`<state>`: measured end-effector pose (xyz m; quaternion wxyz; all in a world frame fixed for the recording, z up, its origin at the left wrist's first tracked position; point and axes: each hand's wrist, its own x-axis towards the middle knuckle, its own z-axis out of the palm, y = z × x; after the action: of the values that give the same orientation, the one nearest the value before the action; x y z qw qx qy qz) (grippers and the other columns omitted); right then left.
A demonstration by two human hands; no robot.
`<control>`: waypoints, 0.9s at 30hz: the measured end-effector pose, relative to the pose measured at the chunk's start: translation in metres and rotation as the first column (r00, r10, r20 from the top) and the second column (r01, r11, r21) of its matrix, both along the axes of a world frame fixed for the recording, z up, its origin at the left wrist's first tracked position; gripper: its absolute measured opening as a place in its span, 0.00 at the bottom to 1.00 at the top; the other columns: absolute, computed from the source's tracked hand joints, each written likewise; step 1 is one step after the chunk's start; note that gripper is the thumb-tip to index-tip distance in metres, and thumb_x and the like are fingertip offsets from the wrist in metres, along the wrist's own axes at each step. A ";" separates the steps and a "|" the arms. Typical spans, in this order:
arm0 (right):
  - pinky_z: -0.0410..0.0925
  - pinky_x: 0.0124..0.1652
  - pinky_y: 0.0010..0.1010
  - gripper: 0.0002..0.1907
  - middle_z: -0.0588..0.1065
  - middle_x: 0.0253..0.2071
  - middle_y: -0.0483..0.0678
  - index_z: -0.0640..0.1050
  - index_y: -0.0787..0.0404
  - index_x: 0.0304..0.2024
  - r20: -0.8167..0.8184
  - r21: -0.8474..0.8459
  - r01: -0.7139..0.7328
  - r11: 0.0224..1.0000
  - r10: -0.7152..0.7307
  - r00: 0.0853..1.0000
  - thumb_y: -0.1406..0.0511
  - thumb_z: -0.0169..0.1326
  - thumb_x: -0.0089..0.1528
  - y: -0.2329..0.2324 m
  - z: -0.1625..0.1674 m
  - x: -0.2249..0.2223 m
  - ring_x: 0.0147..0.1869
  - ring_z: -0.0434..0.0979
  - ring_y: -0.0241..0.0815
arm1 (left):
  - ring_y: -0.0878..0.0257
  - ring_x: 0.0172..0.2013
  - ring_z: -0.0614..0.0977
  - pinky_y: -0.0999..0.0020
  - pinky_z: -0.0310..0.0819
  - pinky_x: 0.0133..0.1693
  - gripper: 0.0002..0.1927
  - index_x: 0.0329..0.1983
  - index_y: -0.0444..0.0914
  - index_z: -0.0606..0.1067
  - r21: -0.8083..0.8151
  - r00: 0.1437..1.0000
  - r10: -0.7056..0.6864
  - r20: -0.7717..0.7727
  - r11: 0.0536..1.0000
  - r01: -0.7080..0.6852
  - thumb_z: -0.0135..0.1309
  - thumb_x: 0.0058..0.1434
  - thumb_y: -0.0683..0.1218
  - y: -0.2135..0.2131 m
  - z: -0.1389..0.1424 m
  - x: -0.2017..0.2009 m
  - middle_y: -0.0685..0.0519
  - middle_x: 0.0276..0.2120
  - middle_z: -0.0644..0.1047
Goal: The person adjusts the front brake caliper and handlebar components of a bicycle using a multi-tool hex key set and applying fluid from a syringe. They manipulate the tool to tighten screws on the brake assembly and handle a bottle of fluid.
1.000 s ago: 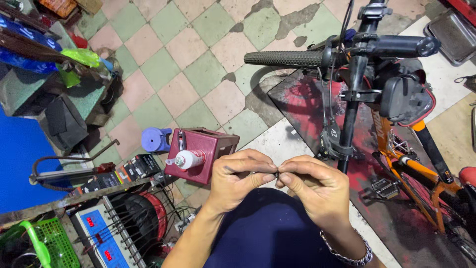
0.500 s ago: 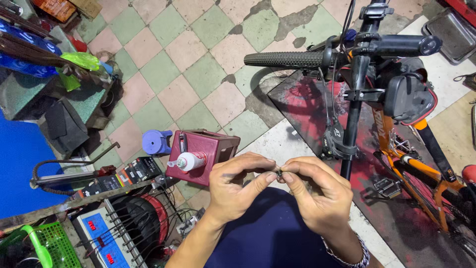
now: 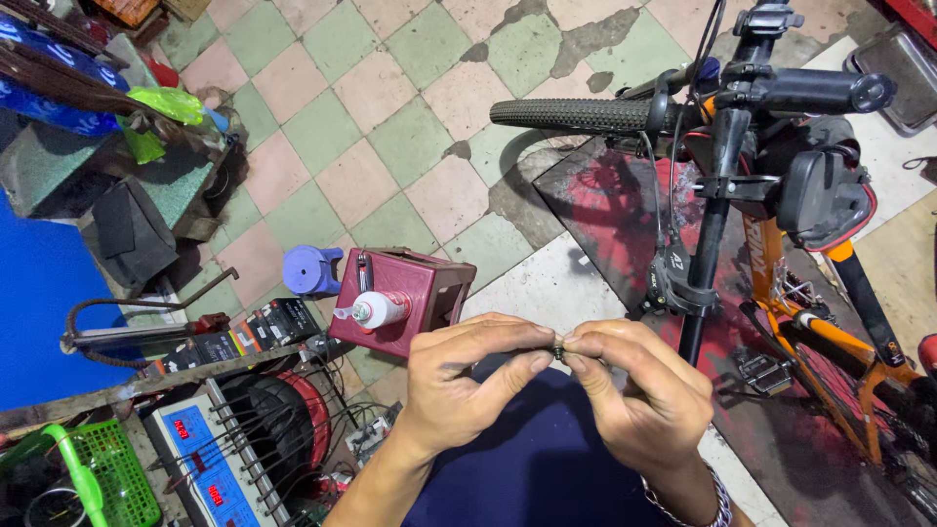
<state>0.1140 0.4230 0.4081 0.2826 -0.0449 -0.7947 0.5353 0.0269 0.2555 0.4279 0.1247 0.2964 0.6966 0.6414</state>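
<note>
Hands — left hand and right hand — fingertips pinched together on small dark metal part; maroon box near left, orange bicycle right.

A dark red plastic box stood just left of the hands, with a white glue bottle lying against its side. Further left sat a small blue stool. Below and left of the hands were a blue device with red digits and a green basket. An orange bicycle stood to the right, its knobby front tyre above the hands, over a checked tile floor.
</note>
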 end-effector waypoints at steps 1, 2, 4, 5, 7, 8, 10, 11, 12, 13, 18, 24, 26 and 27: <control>0.75 0.42 0.26 0.09 0.80 0.38 0.53 0.79 0.69 0.40 -0.004 0.016 0.002 1.000 -0.002 1.000 0.75 0.64 0.58 0.000 0.001 0.000 0.43 0.83 0.41 | 0.58 0.42 0.88 0.68 0.83 0.47 0.08 0.44 0.31 0.82 -0.001 1.000 -0.007 0.002 1.000 0.007 0.64 0.61 0.37 -0.001 0.001 0.000 0.45 0.41 0.85; 0.75 0.43 0.27 0.09 0.80 0.38 0.53 0.79 0.69 0.40 -0.013 0.024 0.003 1.000 -0.003 1.000 0.75 0.64 0.58 -0.001 0.002 0.000 0.43 0.83 0.41 | 0.58 0.41 0.88 0.69 0.83 0.47 0.09 0.44 0.32 0.82 -0.002 1.000 -0.015 0.005 1.000 0.015 0.64 0.61 0.37 -0.001 0.002 0.000 0.45 0.41 0.85; 0.76 0.45 0.28 0.09 0.80 0.38 0.53 0.78 0.69 0.40 -0.035 0.041 0.009 0.999 -0.008 0.999 0.75 0.65 0.58 -0.001 0.004 0.000 0.44 0.84 0.42 | 0.59 0.41 0.88 0.69 0.83 0.46 0.08 0.44 0.32 0.82 -0.014 1.000 -0.016 -0.018 1.000 0.015 0.64 0.61 0.37 -0.001 0.003 -0.001 0.45 0.40 0.85; 0.75 0.45 0.28 0.09 0.80 0.38 0.53 0.78 0.69 0.39 -0.034 0.048 0.007 0.999 -0.005 0.999 0.75 0.65 0.57 -0.002 0.005 0.001 0.44 0.84 0.42 | 0.59 0.41 0.88 0.69 0.83 0.46 0.08 0.44 0.32 0.82 -0.020 0.999 -0.015 -0.029 1.000 0.015 0.65 0.61 0.37 -0.002 0.003 -0.001 0.45 0.40 0.85; 0.75 0.45 0.29 0.10 0.80 0.38 0.53 0.78 0.70 0.39 -0.032 0.062 0.003 0.998 -0.001 0.999 0.75 0.65 0.57 -0.001 0.006 0.000 0.43 0.83 0.43 | 0.59 0.40 0.88 0.70 0.84 0.45 0.08 0.44 0.32 0.82 -0.020 0.999 -0.014 -0.031 1.000 0.014 0.64 0.62 0.37 -0.001 0.004 -0.001 0.46 0.40 0.85; 0.75 0.45 0.29 0.10 0.80 0.37 0.53 0.78 0.70 0.39 -0.033 0.067 0.008 0.998 -0.006 0.999 0.75 0.65 0.57 -0.002 0.006 0.000 0.43 0.83 0.43 | 0.59 0.40 0.88 0.70 0.84 0.45 0.07 0.43 0.32 0.82 -0.019 0.999 -0.014 -0.033 1.000 0.013 0.64 0.62 0.37 -0.001 0.004 -0.001 0.46 0.39 0.85; 0.75 0.45 0.29 0.09 0.80 0.37 0.53 0.78 0.69 0.39 -0.034 0.076 0.017 0.997 -0.014 0.999 0.75 0.65 0.57 -0.002 0.007 0.000 0.43 0.83 0.43 | 0.59 0.40 0.88 0.69 0.84 0.45 0.07 0.43 0.32 0.82 -0.021 0.999 -0.014 -0.031 1.000 0.013 0.64 0.62 0.37 -0.002 0.006 -0.001 0.45 0.40 0.85; 0.75 0.45 0.29 0.09 0.80 0.37 0.53 0.78 0.69 0.39 -0.032 0.078 0.019 0.997 -0.016 0.999 0.75 0.65 0.57 -0.003 0.008 0.001 0.43 0.84 0.43 | 0.59 0.41 0.88 0.69 0.83 0.45 0.07 0.43 0.32 0.82 -0.021 0.999 -0.016 -0.031 1.000 0.015 0.64 0.62 0.36 -0.002 0.006 0.000 0.45 0.40 0.85; 0.76 0.45 0.29 0.09 0.80 0.37 0.53 0.78 0.69 0.39 -0.030 0.080 0.020 0.997 -0.017 0.999 0.75 0.65 0.57 -0.003 0.008 0.001 0.43 0.84 0.43 | 0.59 0.41 0.88 0.69 0.84 0.45 0.07 0.43 0.32 0.82 -0.021 0.999 -0.014 -0.044 1.000 0.013 0.64 0.62 0.36 -0.002 0.007 0.000 0.45 0.40 0.85; 0.76 0.45 0.29 0.09 0.80 0.38 0.53 0.78 0.69 0.39 -0.028 0.082 0.019 0.996 -0.017 0.999 0.75 0.64 0.58 -0.003 0.009 0.001 0.43 0.84 0.44 | 0.59 0.41 0.88 0.69 0.84 0.46 0.07 0.43 0.32 0.82 -0.022 0.998 -0.010 -0.057 1.000 0.009 0.63 0.62 0.36 -0.002 0.007 0.001 0.45 0.40 0.85; 0.76 0.44 0.29 0.08 0.80 0.38 0.53 0.79 0.69 0.39 0.008 0.083 0.051 0.995 -0.052 0.999 0.75 0.64 0.58 -0.009 0.012 0.004 0.43 0.84 0.43 | 0.59 0.41 0.88 0.70 0.84 0.46 0.07 0.43 0.32 0.82 -0.021 0.997 0.018 -0.079 1.000 -0.019 0.63 0.62 0.36 0.000 0.007 0.005 0.46 0.40 0.85; 0.75 0.43 0.29 0.08 0.80 0.38 0.54 0.78 0.69 0.39 0.000 0.079 0.069 0.995 -0.069 0.998 0.76 0.63 0.59 -0.010 0.006 0.001 0.42 0.84 0.43 | 0.60 0.41 0.88 0.71 0.82 0.45 0.09 0.45 0.32 0.82 -0.062 0.998 0.056 0.011 0.997 -0.055 0.64 0.62 0.37 0.003 0.003 0.005 0.46 0.41 0.85; 0.76 0.43 0.28 0.09 0.80 0.38 0.54 0.77 0.70 0.40 -0.016 0.056 0.081 0.995 -0.081 0.997 0.76 0.63 0.59 -0.010 0.004 0.001 0.42 0.84 0.43 | 0.61 0.42 0.88 0.71 0.82 0.46 0.09 0.46 0.32 0.81 -0.063 0.997 0.059 0.053 0.996 -0.055 0.63 0.62 0.37 0.003 0.003 0.005 0.46 0.41 0.85; 0.76 0.43 0.28 0.09 0.80 0.38 0.54 0.77 0.70 0.41 -0.023 0.035 0.090 0.995 -0.089 0.996 0.76 0.63 0.59 -0.010 0.002 0.001 0.43 0.84 0.43 | 0.61 0.41 0.88 0.71 0.82 0.46 0.10 0.46 0.32 0.81 -0.072 0.994 0.060 0.087 0.996 -0.054 0.63 0.62 0.38 0.004 0.002 0.005 0.46 0.41 0.85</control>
<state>0.1147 0.4128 0.4102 0.3156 -0.0693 -0.7984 0.5081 0.0324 0.2594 0.4302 0.1475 0.2431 0.7203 0.6327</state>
